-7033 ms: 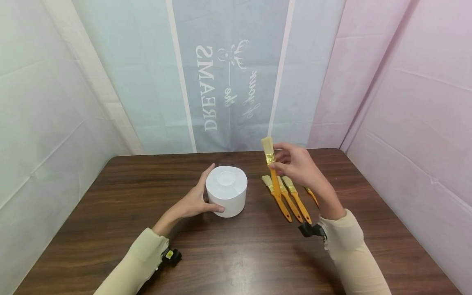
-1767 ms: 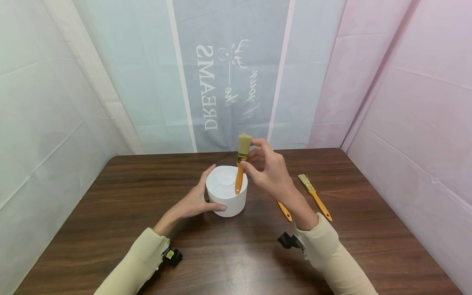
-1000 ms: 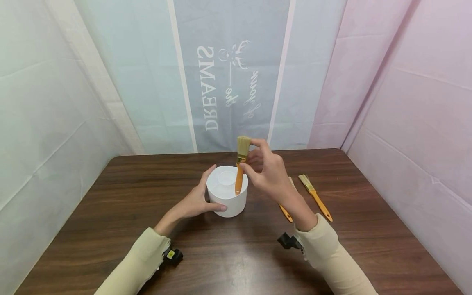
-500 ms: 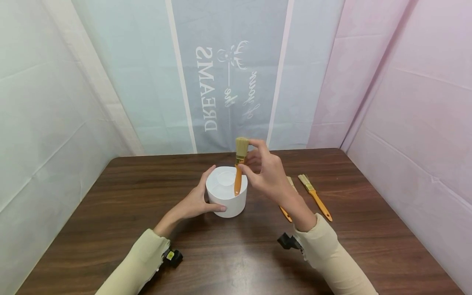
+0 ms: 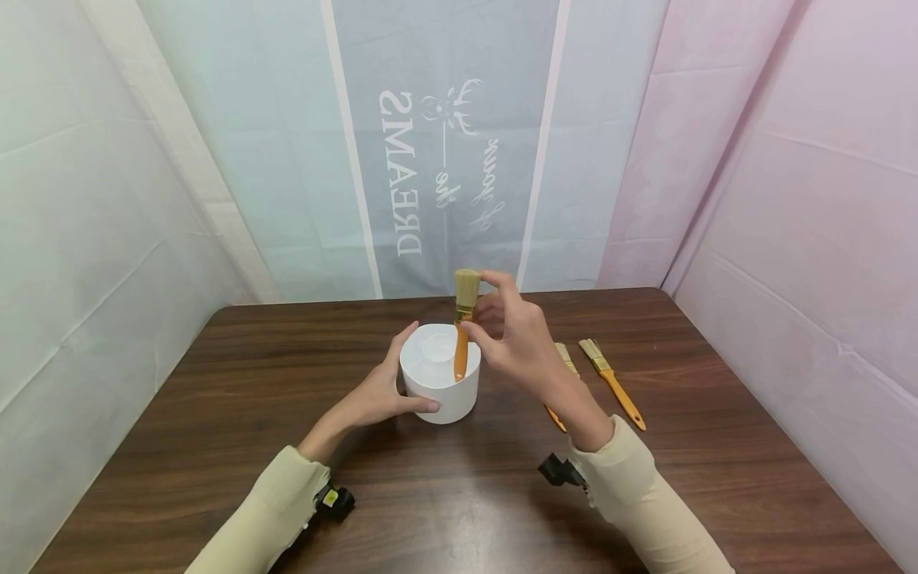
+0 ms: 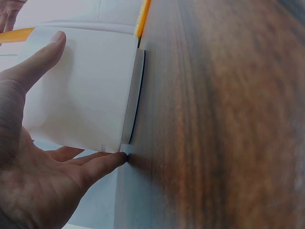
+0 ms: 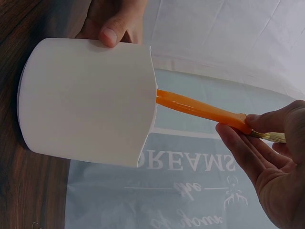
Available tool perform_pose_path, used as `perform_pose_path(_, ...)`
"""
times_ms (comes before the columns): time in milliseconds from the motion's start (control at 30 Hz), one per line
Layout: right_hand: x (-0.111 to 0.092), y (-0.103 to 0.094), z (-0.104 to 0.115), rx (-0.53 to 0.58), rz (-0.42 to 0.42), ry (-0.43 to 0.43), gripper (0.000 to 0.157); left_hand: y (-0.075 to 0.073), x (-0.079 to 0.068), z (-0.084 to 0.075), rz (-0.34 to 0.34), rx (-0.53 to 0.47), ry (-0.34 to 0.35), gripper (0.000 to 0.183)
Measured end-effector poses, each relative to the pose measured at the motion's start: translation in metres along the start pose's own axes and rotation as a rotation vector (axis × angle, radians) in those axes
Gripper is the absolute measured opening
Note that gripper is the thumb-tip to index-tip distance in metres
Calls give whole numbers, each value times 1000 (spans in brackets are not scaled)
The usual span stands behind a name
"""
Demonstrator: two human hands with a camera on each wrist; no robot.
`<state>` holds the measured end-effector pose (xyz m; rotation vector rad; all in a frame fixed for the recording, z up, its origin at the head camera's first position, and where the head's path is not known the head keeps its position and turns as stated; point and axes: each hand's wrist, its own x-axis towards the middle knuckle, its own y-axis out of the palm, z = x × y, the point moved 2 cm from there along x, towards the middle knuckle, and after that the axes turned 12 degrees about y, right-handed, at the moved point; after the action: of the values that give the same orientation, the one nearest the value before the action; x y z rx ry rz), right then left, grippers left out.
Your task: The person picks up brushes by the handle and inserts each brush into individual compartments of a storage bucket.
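Observation:
A white round pot (image 5: 453,400) with a ring-shaped inner part (image 5: 439,346) stands on the table, its mouth upward. My left hand (image 5: 376,391) grips its left side, thumb across the front; the left wrist view shows the fingers (image 6: 102,167) on the opposite side. Above the pot, my right hand (image 5: 518,328) pinches a paintbrush (image 5: 461,351) near its metal band, pale bristles up and orange handle down. The handle's lower end overlaps the pot's mouth by the near rim. The right wrist view also shows this orange handle (image 7: 200,109) reaching to the rim.
Two more paintbrushes lie on the dark wooden table (image 5: 459,494) to the right. One brush (image 5: 620,395) shows whole; another brush (image 5: 566,357) is partly hidden by the right forearm. Fabric walls (image 5: 473,159) rise behind the table and on both sides.
From seven seconds ago, my right hand has moved left from the brushes to above the pot, holding a brush. Over the last second, it has shifted slightly further left. My left hand keeps its grip.

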<state>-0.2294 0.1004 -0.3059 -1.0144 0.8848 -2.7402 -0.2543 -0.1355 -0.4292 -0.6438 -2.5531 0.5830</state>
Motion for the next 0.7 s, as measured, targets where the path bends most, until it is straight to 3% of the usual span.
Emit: perform_pose_path(700,0,0,-1,0,-2,0,74,0,0,1,-1,0,-2,129)
